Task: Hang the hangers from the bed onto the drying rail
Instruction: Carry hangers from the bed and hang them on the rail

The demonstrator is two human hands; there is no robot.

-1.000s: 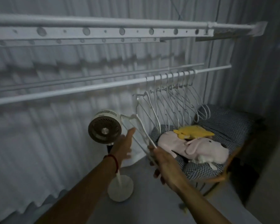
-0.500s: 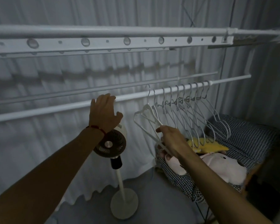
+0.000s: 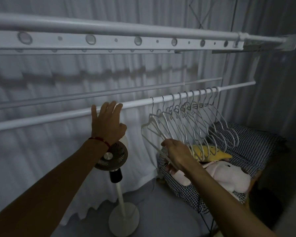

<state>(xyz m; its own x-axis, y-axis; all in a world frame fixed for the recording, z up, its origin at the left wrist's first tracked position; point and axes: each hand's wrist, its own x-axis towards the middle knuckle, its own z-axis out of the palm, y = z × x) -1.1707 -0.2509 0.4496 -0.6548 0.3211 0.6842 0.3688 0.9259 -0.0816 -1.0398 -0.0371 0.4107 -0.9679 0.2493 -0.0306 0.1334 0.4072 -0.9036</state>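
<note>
Dim grey curtains are backing a drying rail [image 3: 58,117] that is running across the room at chest height, with a row of white hangers [image 3: 195,120] hooked along its right stretch. I am reaching my left hand [image 3: 108,124] up to the rail, fingers spread and fairly straight, fingertips at the bar and holding nothing. My right hand [image 3: 176,153] is pinching the lower bar of the leftmost hanger [image 3: 154,129], whose hook is sitting over the rail. Behind it, stuffed toys [image 3: 225,175] are lying on a checked cushion [image 3: 256,144], and a standing fan [image 3: 113,156] is showing below my left wrist. These hangers are looking thin, light and stiff, likely to swing and tangle with neighbours, so I am judging the shoulder or bottom bar the best place to grip while steering a hook. Whether more hangers are waiting on the bed, I cannot tell.
</note>
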